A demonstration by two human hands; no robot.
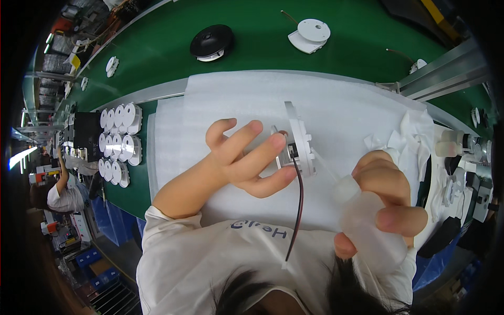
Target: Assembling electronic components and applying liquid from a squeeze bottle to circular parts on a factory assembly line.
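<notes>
Between the thumb and fingers of my left hand a white round plastic housing is held on edge above the white sheet. A dark red-and-black cable hangs down from it toward my shirt. My right hand wraps round a translucent squeeze bottle, tilted with its cap end toward the housing. The thin pale nozzle of the bottle points at the housing's right side; whether the tip touches it I cannot tell.
White foam sheeting covers the bench before me. Rows of white housings stand at the left. Beyond, a green belt carries a black round unit and a white unit. Crumpled white cloths and bottles lie right.
</notes>
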